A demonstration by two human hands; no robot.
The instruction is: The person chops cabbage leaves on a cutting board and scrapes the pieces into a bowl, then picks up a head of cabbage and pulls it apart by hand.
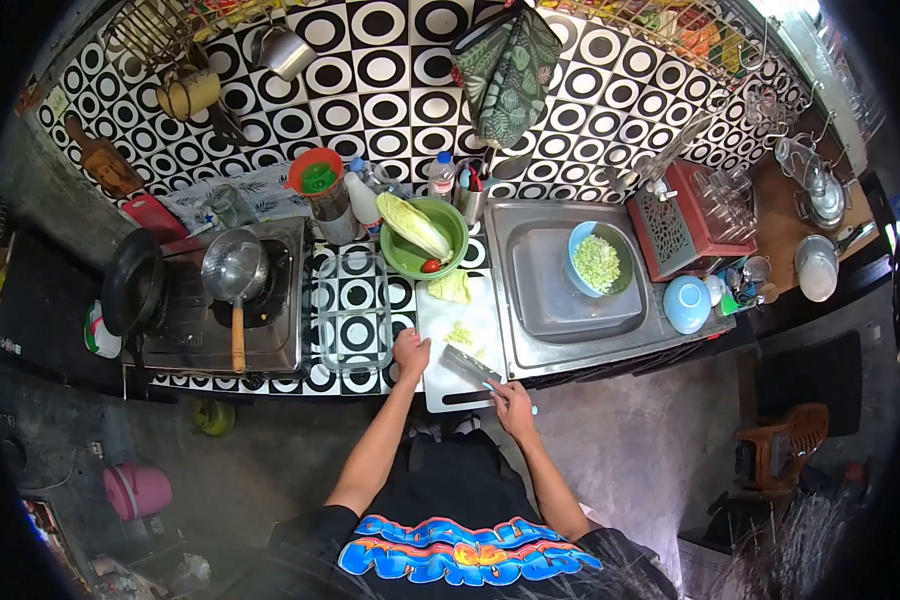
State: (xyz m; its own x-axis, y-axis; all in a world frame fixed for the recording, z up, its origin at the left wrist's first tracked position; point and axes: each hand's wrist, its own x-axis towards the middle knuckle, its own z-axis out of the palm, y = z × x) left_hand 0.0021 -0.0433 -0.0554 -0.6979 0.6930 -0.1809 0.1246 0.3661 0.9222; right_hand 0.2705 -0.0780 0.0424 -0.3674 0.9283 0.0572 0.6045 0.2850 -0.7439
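My right hand (513,408) grips the light blue handle of a knife (472,368), whose broad blade lies low over the white cutting board (440,383). Chopped pale green cabbage (459,334) is scattered on the board just beyond the blade. My left hand (411,355) is closed at the board's left edge; what its fingers hold, if anything, is hidden. A loose cabbage leaf (451,288) lies at the board's far end. Behind it, a green basin (394,262) holds a long napa cabbage (412,228) and a red tomato (430,265).
Right of the board, a blue bowl (576,262) of chopped cabbage stands in the metal sink (530,345). A clear glass dish (355,362) sits to the left, beside a stove (185,345) with a perforated ladle-like pan (234,262) and a black frying pan (133,280).
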